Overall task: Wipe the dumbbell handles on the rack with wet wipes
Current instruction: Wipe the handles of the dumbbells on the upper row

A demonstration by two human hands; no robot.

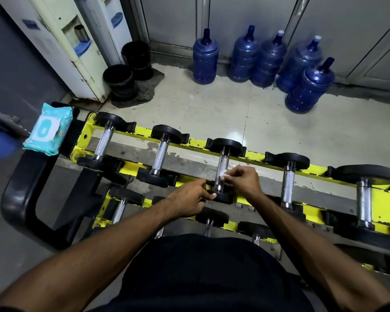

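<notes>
A yellow rack (198, 146) carries several dumbbells with black heads and knurled steel handles. My right hand (245, 180) pinches a white wet wipe (223, 175) against the handle of the third dumbbell (222, 166) on the top tier. My left hand (190, 200) grips the near black head (221, 197) of that same dumbbell. To its left stand two more dumbbells (104, 140) (161, 153), to its right two larger ones (288, 183) (365, 199). A teal wet-wipe pack (47, 129) lies on a black bench end at the left.
Several blue water jugs (266, 61) stand on the tiled floor beyond the rack. Two black buckets (126, 73) sit beside a white water dispenser (61, 43). A lower tier of dumbbells (122, 199) lies under my forearms. The black bench frame (20, 194) curves at the left.
</notes>
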